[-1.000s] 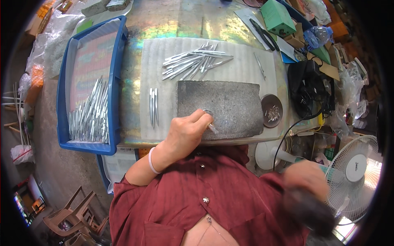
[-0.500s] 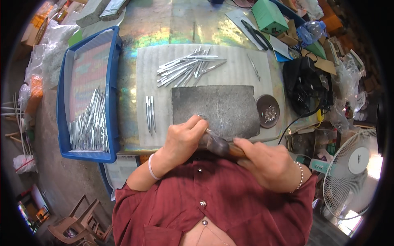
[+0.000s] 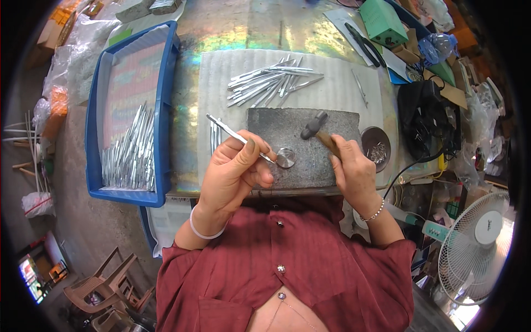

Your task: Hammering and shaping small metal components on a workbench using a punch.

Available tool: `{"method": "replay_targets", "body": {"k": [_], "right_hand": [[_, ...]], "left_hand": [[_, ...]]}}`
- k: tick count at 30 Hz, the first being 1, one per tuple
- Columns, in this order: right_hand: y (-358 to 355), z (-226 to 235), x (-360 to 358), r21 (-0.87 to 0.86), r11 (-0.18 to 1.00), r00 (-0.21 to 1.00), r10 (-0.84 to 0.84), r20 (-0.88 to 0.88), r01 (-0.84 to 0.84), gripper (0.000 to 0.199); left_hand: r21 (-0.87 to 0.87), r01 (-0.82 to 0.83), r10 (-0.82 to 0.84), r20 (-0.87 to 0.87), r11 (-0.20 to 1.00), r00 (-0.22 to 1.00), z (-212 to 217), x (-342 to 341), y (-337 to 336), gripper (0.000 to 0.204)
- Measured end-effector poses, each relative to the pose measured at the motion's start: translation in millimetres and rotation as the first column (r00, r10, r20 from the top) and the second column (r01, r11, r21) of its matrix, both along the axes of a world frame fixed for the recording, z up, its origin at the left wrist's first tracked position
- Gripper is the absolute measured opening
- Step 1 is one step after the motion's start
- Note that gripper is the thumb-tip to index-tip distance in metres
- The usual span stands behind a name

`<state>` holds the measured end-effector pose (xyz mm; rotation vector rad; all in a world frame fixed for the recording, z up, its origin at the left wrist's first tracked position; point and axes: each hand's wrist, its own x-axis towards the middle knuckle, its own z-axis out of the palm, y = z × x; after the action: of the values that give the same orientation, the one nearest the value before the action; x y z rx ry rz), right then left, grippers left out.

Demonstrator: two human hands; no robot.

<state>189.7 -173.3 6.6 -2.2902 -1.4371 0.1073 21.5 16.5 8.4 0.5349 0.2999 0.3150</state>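
My left hand pinches a thin metal strip, its near end resting on a small round metal disc on the grey stone block. My right hand grips the wooden handle of a small hammer, whose dark head hangs over the block just right of the disc. A pile of metal strips lies on the white ribbed mat behind the block. A few more strips lie left of the block.
A blue tray at the left holds several metal strips. A small round bowl of tiny metal parts sits right of the block. Black bag, green box, scissors and a fan crowd the right side.
My right hand came up from below with the hammer and now holds its head over the block. My left hand has raised the strip's far end while keeping it on the disc.
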Motion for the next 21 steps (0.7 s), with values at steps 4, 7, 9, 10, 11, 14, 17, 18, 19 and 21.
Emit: {"method": "replay_targets", "body": {"k": [4,7,9,10,11,14,17,18,19,21], "right_hand": [[4.3,0.0,-0.8,-0.04,0.998,0.996,0.055,0.072,-0.053,0.041],[5.9,8.8,13.7,-0.012,0.992,0.99,0.128,-0.066,-0.129,0.037],[7.8,9.1,34.2,0.022,0.997,0.995,0.075,-0.069,-0.074,0.034],[10.4,9.2,46.9,0.056,0.998,0.997,0.021,-0.075,-0.017,0.03],[16.4,8.4,61.0,0.057,0.996,0.987,-0.057,-0.149,0.066,0.028],[34.5,-12.1,119.8,0.063,0.977,0.961,-0.189,-0.2,0.205,0.026],[46.2,-61.2,174.6,-0.024,0.977,0.975,-0.211,-0.065,0.21,0.031],[54.6,-70.9,181.7,-0.079,0.974,0.977,-0.213,0.023,0.214,0.032],[67.2,-71.0,180.7,-0.133,0.968,0.974,-0.2,0.104,0.213,0.034],[83.0,-64.9,182.0,-0.165,0.936,0.948,-0.292,0.123,0.31,0.032]], "left_hand": [[0.049,-0.021,0.023,-0.038,0.999,0.999,0.3,0.1,-2.3,0.016],[0.167,-0.022,0.034,-0.067,0.986,0.997,-0.8,0.4,-3.7,0.014],[0.239,-0.019,0.039,-0.081,0.971,0.996,1.1,-0.8,-4.7,0.014],[0.307,-0.025,0.061,-0.108,0.951,0.992,4.4,-0.7,-5.4,0.016],[0.372,-0.031,0.086,-0.13,0.928,0.988,6.7,-0.2,-6.2,0.021],[0.499,0.008,0.097,-0.184,0.866,0.978,20.2,-3.4,-12.6,0.033],[0.606,0.124,0.044,-0.254,0.786,0.966,24.0,-12.5,-18.5,0.039],[0.609,0.144,0.012,-0.244,0.78,0.97,26.0,-16.8,-18.3,0.029],[0.618,0.138,0.017,-0.238,0.774,0.971,25.8,-22.2,-17.2,0.029],[0.698,0.171,-0.01,-0.229,0.695,0.973,24.1,-27.0,-15.3,0.017]]}}
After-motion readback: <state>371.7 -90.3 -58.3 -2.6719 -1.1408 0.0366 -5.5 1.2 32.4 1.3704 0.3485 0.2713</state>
